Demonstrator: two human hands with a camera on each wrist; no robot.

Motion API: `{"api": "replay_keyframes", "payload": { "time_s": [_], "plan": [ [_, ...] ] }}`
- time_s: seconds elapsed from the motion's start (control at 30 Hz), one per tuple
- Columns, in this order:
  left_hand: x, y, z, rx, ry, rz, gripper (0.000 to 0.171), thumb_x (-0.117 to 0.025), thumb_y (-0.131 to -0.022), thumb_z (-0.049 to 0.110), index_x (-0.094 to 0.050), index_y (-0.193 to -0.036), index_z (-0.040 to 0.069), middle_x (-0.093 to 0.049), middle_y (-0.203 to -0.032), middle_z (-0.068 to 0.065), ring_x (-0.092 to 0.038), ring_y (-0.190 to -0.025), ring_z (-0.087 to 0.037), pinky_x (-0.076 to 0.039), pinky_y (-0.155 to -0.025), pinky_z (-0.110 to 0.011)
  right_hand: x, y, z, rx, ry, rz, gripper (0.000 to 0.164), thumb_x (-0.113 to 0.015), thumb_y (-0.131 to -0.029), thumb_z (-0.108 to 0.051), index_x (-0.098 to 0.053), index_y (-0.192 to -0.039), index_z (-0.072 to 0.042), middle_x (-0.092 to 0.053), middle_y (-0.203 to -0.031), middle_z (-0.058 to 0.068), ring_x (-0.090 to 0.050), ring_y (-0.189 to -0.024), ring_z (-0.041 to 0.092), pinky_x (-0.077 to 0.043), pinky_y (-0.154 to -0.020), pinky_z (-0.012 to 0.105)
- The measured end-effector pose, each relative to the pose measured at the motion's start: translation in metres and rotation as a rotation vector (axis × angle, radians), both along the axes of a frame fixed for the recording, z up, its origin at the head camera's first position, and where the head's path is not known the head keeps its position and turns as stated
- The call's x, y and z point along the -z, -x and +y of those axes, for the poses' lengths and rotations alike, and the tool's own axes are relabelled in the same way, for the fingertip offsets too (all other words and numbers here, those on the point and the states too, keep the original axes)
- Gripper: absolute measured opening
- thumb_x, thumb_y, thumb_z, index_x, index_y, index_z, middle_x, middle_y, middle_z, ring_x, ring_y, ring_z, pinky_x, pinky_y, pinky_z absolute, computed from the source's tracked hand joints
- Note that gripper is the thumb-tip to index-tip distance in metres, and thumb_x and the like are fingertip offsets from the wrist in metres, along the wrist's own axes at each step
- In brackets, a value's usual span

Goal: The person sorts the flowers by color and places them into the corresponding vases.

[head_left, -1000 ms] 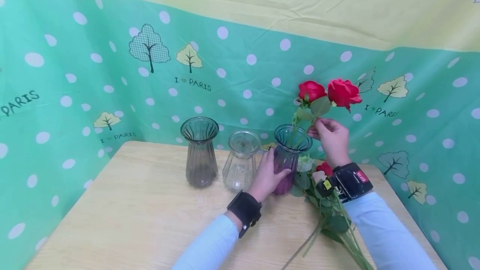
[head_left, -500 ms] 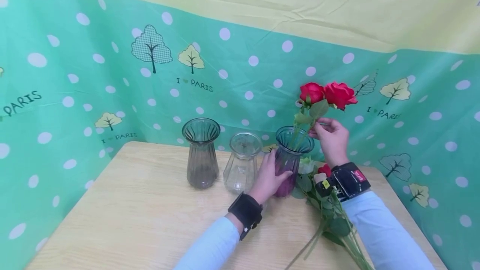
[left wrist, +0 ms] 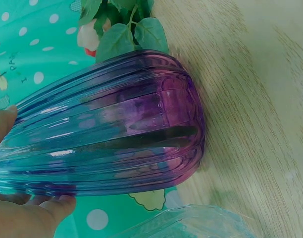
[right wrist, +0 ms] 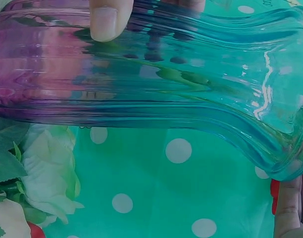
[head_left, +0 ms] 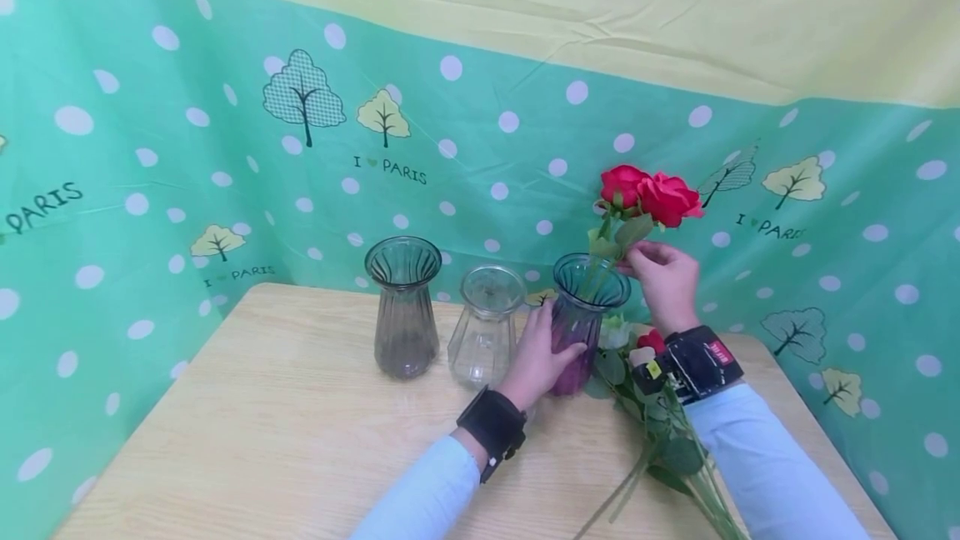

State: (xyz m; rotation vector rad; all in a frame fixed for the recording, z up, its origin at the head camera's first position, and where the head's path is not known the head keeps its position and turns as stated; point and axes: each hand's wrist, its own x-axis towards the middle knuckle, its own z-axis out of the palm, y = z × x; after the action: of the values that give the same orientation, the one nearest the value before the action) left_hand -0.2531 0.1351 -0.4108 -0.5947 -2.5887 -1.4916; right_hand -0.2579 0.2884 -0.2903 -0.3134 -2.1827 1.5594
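My left hand (head_left: 534, 361) grips the ribbed glass vase (head_left: 579, 330), teal above and purple below, around its side. The vase stands upright on the table. Just over its rim, my right hand (head_left: 666, 280) pinches the stem of a red rose (head_left: 670, 200). A second red rose (head_left: 622, 184) leans beside it, and green stems show inside the vase mouth. In the left wrist view, thumb and fingers lie on opposite sides of the vase (left wrist: 117, 119). Stems show through the glass (right wrist: 230, 74) in the right wrist view.
A clear vase (head_left: 480, 344) stands close to the left hand, with a grey vase (head_left: 405, 332) further left. Several flowers with long stems (head_left: 708, 486) lie under the right forearm, white (head_left: 615, 332) and red (head_left: 651, 340) blooms among them. A patterned curtain (head_left: 487, 148) hangs behind the table (head_left: 262, 440).
The pinched rose has moved left and slightly down, so its bloom now overlaps the other rose. The left hand stays on the vase.
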Motion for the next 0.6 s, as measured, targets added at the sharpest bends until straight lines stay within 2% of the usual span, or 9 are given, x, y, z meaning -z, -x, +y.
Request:
{"api": "replay_keyframes", "payload": {
  "time_s": [0.23, 0.47, 0.6],
  "plan": [
    [0.000, -0.001, 0.000, -0.002, 0.000, 0.002, 0.079, -0.066, -0.086, 0.036, -0.026, -0.146, 0.004, -0.041, -0.140, -0.016, -0.044, -0.129, -0.028, -0.040, -0.107, -0.041, -0.001, -0.003, 0.003, -0.011, -0.019, -0.006, 0.035, -0.057, -0.091, -0.021, -0.061, -0.116, 0.004, -0.061, -0.074, -0.018, -0.064, -0.065, -0.004, -0.051, -0.075, 0.010],
    [0.000, -0.001, 0.001, -0.002, 0.003, -0.009, 0.079, -0.066, -0.086, 0.036, -0.026, -0.146, 0.004, -0.040, -0.141, -0.016, -0.044, -0.129, -0.029, -0.040, -0.108, -0.041, 0.000, -0.009, 0.010, 0.044, -0.144, -0.024, 0.034, -0.058, -0.090, -0.024, -0.065, -0.114, -0.001, -0.058, -0.068, -0.022, -0.059, -0.062, -0.002, -0.051, -0.057, 0.014],
    [0.000, 0.000, 0.001, -0.001, -0.003, -0.012, 0.079, -0.066, -0.086, 0.036, -0.026, -0.146, 0.004, -0.039, -0.142, -0.016, -0.044, -0.129, -0.029, -0.040, -0.108, -0.042, 0.000, -0.013, 0.016, 0.022, -0.161, -0.019, 0.035, -0.057, -0.090, -0.025, -0.064, -0.114, 0.001, -0.058, -0.069, -0.021, -0.058, -0.062, -0.002, -0.052, -0.057, 0.015]
  ]
}}
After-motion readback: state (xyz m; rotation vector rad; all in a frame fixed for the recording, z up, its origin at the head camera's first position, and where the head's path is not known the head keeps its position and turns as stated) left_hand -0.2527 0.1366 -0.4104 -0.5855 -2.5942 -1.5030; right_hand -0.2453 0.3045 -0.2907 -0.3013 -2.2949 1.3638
